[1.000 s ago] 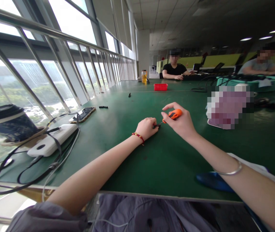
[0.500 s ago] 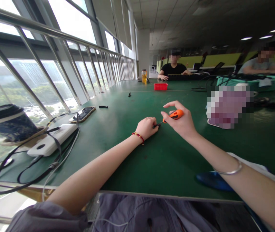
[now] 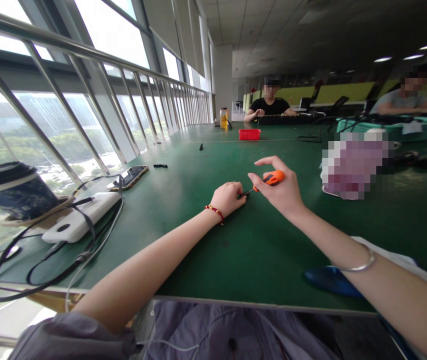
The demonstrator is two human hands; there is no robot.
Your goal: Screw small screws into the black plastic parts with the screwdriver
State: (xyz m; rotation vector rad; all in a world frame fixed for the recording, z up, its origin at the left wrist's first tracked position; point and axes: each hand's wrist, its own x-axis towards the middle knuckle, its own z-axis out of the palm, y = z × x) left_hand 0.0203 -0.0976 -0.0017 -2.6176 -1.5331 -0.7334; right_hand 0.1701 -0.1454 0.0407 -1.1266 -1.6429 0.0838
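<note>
My left hand (image 3: pixel 227 197) rests on the green table (image 3: pixel 183 240), its fingers closed on a small black part (image 3: pixel 244 194) whose shape is mostly hidden by them. An orange and black screwdriver (image 3: pixel 273 177) leans down to the left, its thin shaft reaching that black part. My right hand (image 3: pixel 286 192) holds the screwdriver handle against the palm, while the thumb and index finger are spread off it. Where the tip meets the part is too small to make out.
Two loose black pieces (image 3: pixel 160 165) (image 3: pixel 201 147) lie ahead. At left are a phone (image 3: pixel 133 176), a white power strip (image 3: pixel 82 217) with cables and a lidded cup (image 3: pixel 14 192). A red box (image 3: pixel 249 134) sits farther back; co-workers (image 3: pixel 269 105) sit beyond. A pixelated pinkish object (image 3: pixel 356 167) stands right.
My right thumb has shifted slightly left and down, away from the index finger. My left hand stays put. The co-worker across the table has raised one hand from the tabletop.
</note>
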